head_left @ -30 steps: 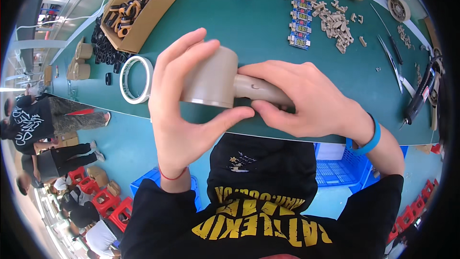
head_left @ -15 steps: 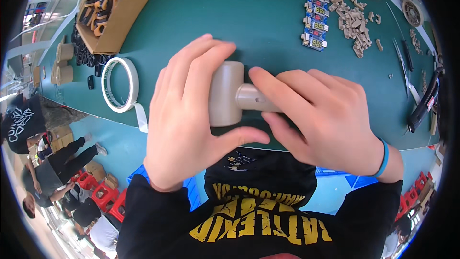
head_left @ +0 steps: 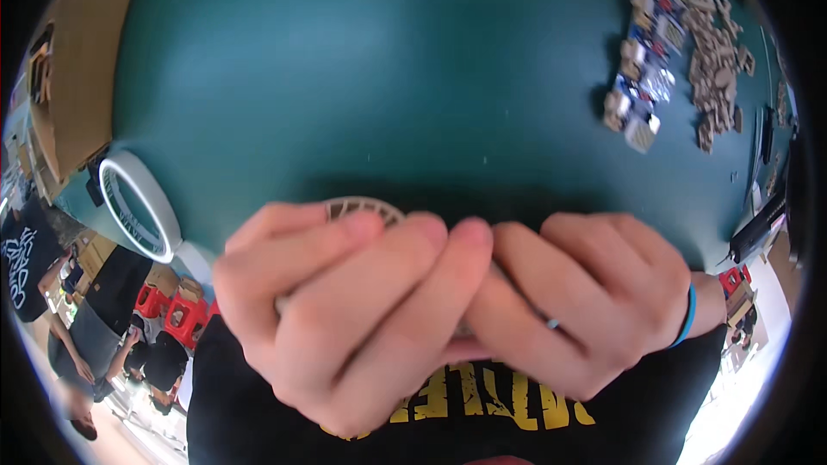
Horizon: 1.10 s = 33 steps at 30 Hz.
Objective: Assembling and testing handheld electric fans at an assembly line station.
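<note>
Beige roll point(head_left: 362, 207) at frame centre, mostly hidden, clenched by left hand point(head_left: 345, 319) and right hand point(head_left: 586, 310) wrapped together, close to chest for steadiness; tape ring point(head_left: 138, 207) at nine o'clock, small cardboard pieces point(head_left: 680, 52) at two

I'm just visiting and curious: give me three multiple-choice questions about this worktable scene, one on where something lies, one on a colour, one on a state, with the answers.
1. Where does the white tape roll lie?
A. at the table's left edge
B. among the small parts at far right
C. in the person's hands

2. What colour is the wristband on the right hand?
A. red
B. blue
C. yellow

3. How is the tan grilled object held?
A. lying free on the table
B. pinched by one hand only
C. wrapped by both hands

Answers:
1 A, the tape roll lies on the green table, left.
2 B, the wristband is blue.
3 C, left hand and right hand close round the object.
</note>
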Tool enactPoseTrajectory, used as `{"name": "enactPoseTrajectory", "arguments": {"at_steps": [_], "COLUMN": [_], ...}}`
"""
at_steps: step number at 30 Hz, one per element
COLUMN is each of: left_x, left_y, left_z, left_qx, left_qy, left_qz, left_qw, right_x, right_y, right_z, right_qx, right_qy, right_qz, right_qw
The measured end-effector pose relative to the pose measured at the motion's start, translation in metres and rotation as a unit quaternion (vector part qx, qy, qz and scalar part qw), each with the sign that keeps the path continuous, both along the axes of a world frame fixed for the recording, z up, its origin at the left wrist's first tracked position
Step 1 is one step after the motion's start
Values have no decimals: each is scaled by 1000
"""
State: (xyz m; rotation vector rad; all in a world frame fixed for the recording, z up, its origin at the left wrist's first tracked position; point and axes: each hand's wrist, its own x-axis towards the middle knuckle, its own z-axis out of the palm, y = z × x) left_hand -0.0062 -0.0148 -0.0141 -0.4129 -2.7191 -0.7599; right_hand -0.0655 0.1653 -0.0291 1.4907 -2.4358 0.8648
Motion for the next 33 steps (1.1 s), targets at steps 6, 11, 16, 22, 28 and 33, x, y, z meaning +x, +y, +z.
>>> {"name": "enactPoseTrajectory", "arguments": {"at_steps": [6,11,16,22,28,33], "left_x": [-2,-10,-10,11,-6,-1], "left_y": [5,2,9,9,-17,-5], "left_z": [-1,-5,-18,-18,3,-5], "left_qx": [55,77,131,128,74,140], "left_qy": [-13,-58,51,29,-56,8], "left_qz": [47,-11,54,69,-33,56], "left_qw": [997,995,989,989,995,988], "right_x": [-8,-11,-35,-10,6,-5], "right_y": [0,8,4,2,-1,4], "right_z": [-3,3,15,7,5,8], "right_qx": [-9,24,57,56,50,40], "right_qy": [11,-25,-46,-43,2,-87], "right_qz": [31,39,101,64,-15,-4], "right_qw": [999,999,992,995,999,995]}}
